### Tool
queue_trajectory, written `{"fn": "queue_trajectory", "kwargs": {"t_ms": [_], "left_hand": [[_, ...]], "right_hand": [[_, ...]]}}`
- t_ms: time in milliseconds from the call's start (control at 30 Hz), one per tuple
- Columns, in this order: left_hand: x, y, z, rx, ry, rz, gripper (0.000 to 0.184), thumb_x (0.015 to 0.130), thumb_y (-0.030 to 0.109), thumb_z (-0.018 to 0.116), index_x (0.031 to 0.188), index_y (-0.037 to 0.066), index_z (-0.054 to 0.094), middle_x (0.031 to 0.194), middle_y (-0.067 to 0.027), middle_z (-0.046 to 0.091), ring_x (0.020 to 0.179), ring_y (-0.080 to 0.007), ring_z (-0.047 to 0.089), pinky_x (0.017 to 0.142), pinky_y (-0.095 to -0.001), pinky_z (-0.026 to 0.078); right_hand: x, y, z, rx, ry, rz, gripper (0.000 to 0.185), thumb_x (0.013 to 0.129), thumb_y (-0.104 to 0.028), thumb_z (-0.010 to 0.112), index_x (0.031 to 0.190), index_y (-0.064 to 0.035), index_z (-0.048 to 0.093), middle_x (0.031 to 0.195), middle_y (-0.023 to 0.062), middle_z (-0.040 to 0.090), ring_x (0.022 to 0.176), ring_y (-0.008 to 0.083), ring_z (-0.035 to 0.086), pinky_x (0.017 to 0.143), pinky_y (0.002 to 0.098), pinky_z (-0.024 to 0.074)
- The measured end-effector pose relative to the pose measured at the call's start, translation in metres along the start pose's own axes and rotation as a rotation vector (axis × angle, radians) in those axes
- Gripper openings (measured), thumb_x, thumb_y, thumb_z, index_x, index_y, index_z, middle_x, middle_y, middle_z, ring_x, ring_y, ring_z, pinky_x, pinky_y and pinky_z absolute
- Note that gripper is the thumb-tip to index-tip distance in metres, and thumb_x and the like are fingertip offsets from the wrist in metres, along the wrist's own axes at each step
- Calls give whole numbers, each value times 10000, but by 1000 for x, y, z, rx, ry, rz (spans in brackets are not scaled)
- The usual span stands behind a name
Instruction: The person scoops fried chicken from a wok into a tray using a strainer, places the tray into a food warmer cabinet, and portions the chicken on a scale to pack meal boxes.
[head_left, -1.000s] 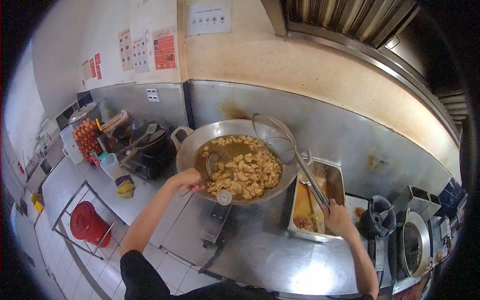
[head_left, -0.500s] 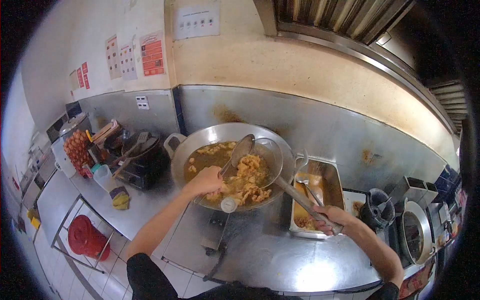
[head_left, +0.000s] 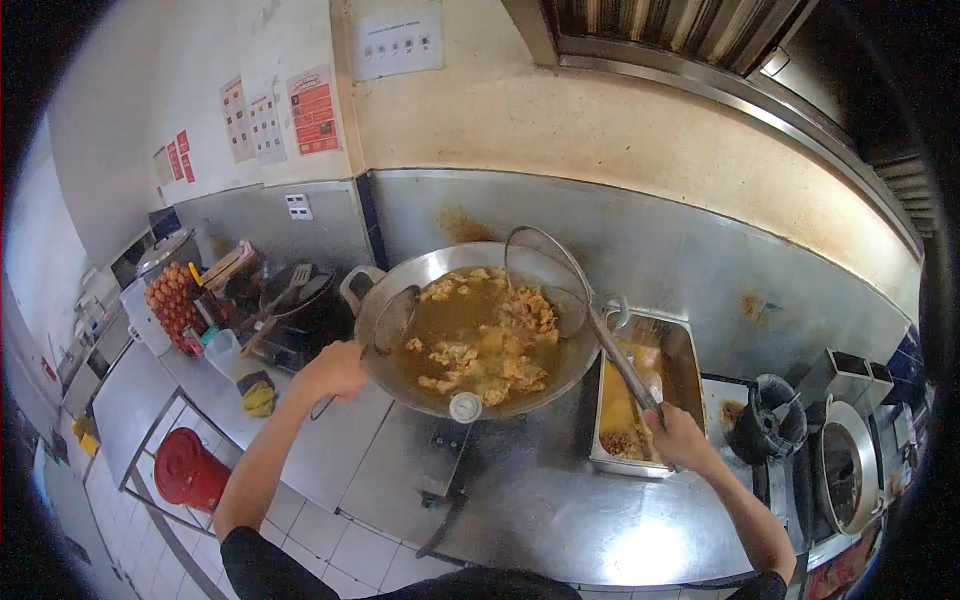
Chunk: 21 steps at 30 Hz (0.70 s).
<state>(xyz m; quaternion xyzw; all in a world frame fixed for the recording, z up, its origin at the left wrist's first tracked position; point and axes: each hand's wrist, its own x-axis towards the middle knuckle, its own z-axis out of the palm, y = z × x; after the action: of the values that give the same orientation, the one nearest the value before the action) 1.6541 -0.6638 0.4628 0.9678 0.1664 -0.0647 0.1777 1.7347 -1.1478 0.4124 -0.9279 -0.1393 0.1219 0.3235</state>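
A large wok (head_left: 395,388) holds brown oil with battered fried pieces (head_left: 510,368) floating in it. My left hand (head_left: 335,370) is closed round the handle of a small skimmer (head_left: 395,318), whose round head rests at the wok's left inner side. My right hand (head_left: 680,438) grips the long handle of a big wire strainer (head_left: 622,362). Its hoop leans over the wok's back right, with some fried pieces seen at its lower edge. A round dial thermometer (head_left: 465,407) sits at the wok's front rim.
Right of the wok stands a rectangular metal tray (head_left: 690,345) with yellowish liquid and crumbs. Farther right are a black burner (head_left: 768,425) and another pan (head_left: 845,470). On the left are a dark pan (head_left: 300,290), eggs (head_left: 175,303), a cloth (head_left: 258,397) and a red bucket (head_left: 190,470).
Both tools have moved apart: the skimmer to the wok's left side, the strainer to its back right. The fried pieces gathered between them now lie spread in the oil.
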Motion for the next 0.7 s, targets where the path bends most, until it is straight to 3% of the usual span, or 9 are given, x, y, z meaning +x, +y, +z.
{"fn": "queue_trajectory", "kwargs": {"t_ms": [100, 200, 267, 367, 500, 567, 700], "left_hand": [[4, -15, 10, -184, -118, -86, 135, 811, 37, 495, 846, -67, 574, 707, -183, 657, 542, -214, 642, 461, -320, 513], [11, -23, 30, -406, -255, -64, 156, 858, 76, 486, 917, -51, 556, 777, -172, 649, 555, -174, 594, 465, -287, 488], [21, -40, 57, -856, -402, -1, 194, 894, 125, 474, 1005, -27, 520, 839, -160, 630, 558, -140, 536, 467, -262, 459], [28, -23, 73, -907, -367, -90, 173, 916, 144, 451, 1011, 3, 485, 839, -146, 617, 545, -127, 517, 448, -259, 442], [24, -7, 69, -867, -357, 5, 122, 920, 114, 422, 932, 6, 477, 833, -160, 627, 534, -133, 520, 444, -274, 456], [21, 7, 61, -715, -279, 33, 173, 858, 50, 418, 947, -52, 527, 778, -124, 638, 575, -141, 567, 465, -281, 466], [20, 27, 68, -535, -113, 86, 182, 912, 91, 399, 967, -44, 509, 764, -179, 643, 553, -154, 591, 428, -308, 479]], "right_hand": [[-5, -9, -9, -194, 65, -32, 416, 979, -296, 421, 820, 74, 523, 516, 184, 575, 440, 300, 619, 435, 405, 528], [-10, -10, -21, -206, -50, -68, 400, 978, -279, 417, 804, 64, 525, 488, 166, 558, 413, 277, 603, 437, 400, 531], [-15, -11, -31, -113, -162, -12, 394, 984, -302, 418, 852, 53, 526, 505, 139, 554, 405, 256, 590, 413, 387, 516], [-25, -6, -37, 176, -343, 144, 399, 994, -361, 409, 954, 20, 517, 551, 76, 529, 397, 205, 553, 371, 356, 478], [-36, -22, -34, 584, -554, 379, 449, 998, -464, 370, 1084, -37, 479, 629, 8, 467, 420, 143, 487, 358, 317, 408], [-44, -38, -22, 657, -575, 399, 444, 1000, -459, 368, 1088, -39, 481, 626, 5, 459, 428, 134, 471, 374, 313, 399], [-39, -46, 11, 898, -631, 438, 444, 1002, -457, 366, 1100, -40, 482, 630, -4, 446, 451, 122, 447, 411, 306, 384]]}}
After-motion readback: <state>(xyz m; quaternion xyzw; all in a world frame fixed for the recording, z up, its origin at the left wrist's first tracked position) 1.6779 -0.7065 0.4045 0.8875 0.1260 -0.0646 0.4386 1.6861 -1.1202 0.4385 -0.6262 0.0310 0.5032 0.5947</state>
